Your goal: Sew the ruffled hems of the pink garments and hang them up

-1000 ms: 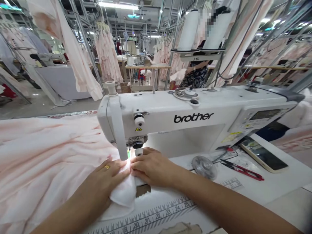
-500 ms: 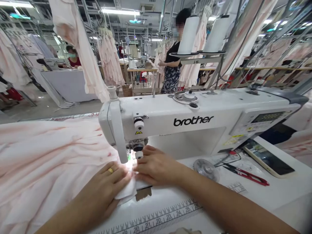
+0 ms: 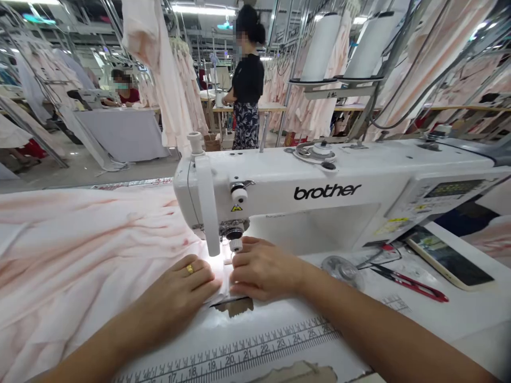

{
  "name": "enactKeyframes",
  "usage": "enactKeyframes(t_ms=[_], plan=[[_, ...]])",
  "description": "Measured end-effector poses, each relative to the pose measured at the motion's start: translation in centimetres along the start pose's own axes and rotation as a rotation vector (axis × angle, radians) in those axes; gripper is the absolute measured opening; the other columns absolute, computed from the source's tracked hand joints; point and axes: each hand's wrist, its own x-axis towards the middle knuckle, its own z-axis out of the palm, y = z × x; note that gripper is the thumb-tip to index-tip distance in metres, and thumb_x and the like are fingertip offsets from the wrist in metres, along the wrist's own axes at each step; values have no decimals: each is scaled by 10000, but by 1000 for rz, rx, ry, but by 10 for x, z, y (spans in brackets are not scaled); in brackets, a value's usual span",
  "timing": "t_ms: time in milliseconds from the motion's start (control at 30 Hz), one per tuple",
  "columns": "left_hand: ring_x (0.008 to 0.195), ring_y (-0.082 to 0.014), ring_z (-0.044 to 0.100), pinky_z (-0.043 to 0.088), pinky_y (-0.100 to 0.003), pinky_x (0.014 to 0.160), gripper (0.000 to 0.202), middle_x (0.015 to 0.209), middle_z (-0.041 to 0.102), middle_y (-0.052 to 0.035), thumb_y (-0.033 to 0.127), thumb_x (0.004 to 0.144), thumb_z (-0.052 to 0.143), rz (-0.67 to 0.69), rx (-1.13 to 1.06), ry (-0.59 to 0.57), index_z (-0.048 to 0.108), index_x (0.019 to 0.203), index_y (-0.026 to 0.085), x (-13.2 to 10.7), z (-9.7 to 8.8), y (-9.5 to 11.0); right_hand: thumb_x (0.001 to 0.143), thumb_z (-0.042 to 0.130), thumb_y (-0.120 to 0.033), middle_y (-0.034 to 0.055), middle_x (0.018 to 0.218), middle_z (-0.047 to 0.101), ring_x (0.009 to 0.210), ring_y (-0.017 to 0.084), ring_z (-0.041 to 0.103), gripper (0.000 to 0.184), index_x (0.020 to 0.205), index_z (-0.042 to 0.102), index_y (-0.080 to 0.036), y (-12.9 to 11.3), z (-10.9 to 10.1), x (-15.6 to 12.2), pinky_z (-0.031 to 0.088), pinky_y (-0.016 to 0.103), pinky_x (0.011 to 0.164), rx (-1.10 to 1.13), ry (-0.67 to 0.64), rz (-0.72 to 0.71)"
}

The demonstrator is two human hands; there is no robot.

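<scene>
A white sewing machine (image 3: 271,175) stands in front of me, its lamp lighting the needle area brightly. Pale pink-and-white fabric (image 3: 99,239) spreads over the table on the left and runs in under the presser foot, whose tip is lost in glare. My left hand (image 3: 191,279), a gold ring on one finger, is closed on the fabric edge just left of the needle. Right of the needle, my right hand (image 3: 265,268) has bent fingers pressed together on the fabric's narrow end. The fingertips of both hands are partly hidden.
Red-handled thread snips (image 3: 411,282), a phone (image 3: 449,255) and a clear round bobbin-like case (image 3: 341,271) lie on the right. A printed ruler (image 3: 239,356) crosses the front edge. Thread cones (image 3: 319,48) stand behind the machine. One co-worker (image 3: 247,80) stands beyond; another sits far left.
The view has shifted, so the machine sits further right and slightly higher. The white cloth flap in front of the needle has drawn in between my hands. The standing co-worker has moved left.
</scene>
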Motion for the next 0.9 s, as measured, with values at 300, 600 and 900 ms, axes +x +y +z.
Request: enactKeyframes(t_ms=[300,600,900], plan=[[779,-159,585,470,-332,811,211,783,644,-21,150,944,466,-39,-40,28,662,894,209,-2,2,0,995,487,-404,3,826,632,768,158,497,279,944,643,-178,-5,13,1,336,302,754,-6,87,-53],[873,-209,593,492,-385,826,185,901,653,-65,166,926,484,-18,-18,-97,650,1005,184,-2,-4,11,982,512,-383,-10,782,594,766,161,464,294,778,620,-202,-11,14,2,332,307,797,-41,34,-67],[1010,-216,628,512,-375,871,356,1108,681,-84,69,941,377,-35,65,24,585,1213,167,1,6,-17,1007,483,-334,14,858,617,825,162,478,243,909,649,-186,-8,14,6,312,322,912,-48,51,182]])
